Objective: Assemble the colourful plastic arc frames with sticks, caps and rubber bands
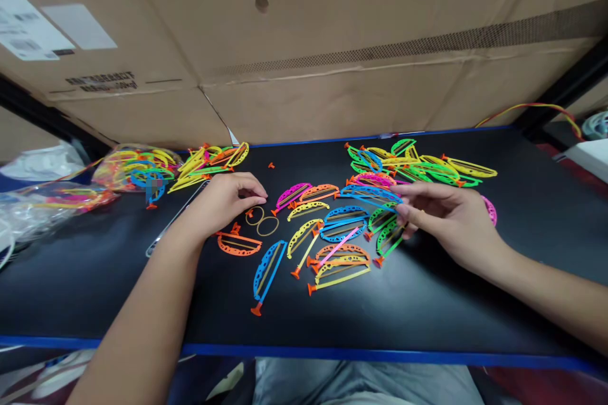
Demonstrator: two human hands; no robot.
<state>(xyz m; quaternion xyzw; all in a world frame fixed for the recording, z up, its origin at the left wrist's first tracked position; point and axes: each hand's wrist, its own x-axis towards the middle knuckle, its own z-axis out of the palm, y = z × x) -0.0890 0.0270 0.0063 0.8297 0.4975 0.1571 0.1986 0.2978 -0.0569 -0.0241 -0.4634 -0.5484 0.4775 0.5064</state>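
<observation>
My right hand (pixel 444 215) pinches the right end of a blue toy bow (pixel 368 193) between thumb and fingers. Just below that hand lie two green toy bows (pixel 389 237) with orange suction-cup tips. My left hand (pixel 230 196) hovers low over the shelf, its fingers loosely bent and apart, with nothing visible in them. Beside its fingertips are two rubber bands (pixel 267 226) and a small orange suction cup (pixel 250 213). An orange bow (pixel 239 244) sits under the left wrist. Yellow, pink, orange and blue bows, including one blue bow with its arrow (pixel 272 275), spread between my hands.
Piles of bows lie at the back right (pixel 427 168) and back left (pixel 209 161). Clear plastic bags of bows (pixel 135 164) stand at far left, near a flat clear-edged item (pixel 164 234). A large cardboard box (pixel 308 101) walls off the back; a blue edge (pixel 332 352) bounds the front.
</observation>
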